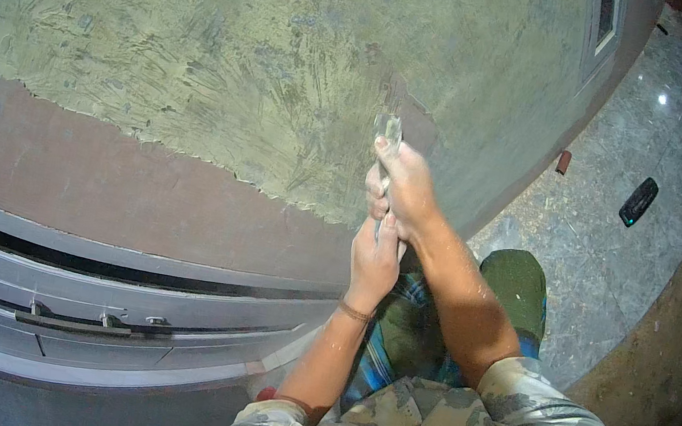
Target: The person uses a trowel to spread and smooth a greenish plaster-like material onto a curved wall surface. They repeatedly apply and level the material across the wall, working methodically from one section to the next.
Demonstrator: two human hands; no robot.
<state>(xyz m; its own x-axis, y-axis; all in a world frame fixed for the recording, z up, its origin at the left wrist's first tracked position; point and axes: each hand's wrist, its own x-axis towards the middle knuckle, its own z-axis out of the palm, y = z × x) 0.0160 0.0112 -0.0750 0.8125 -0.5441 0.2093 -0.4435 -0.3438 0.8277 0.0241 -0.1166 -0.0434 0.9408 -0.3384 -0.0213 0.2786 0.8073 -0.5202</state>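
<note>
Both hands are wrapped round the handle of one long, narrow scraper, whose flat, pale end touches the wall. My right hand grips the upper part, thumb lying along the handle. Just below it, my left hand clasps the lower end. The wall carries a rough, cracked yellow-green coating. A bare brownish-grey patch shows beside the scraper's tip. Along the lower wall runs a smooth pinkish band with a ragged upper edge where the coating stops. The handle is mostly hidden by my fingers.
At lower left is a grey metal frame with a bar handle. On the grey floor to the right lie a black oblong device with a small green light and a reddish block. A small window is at upper right.
</note>
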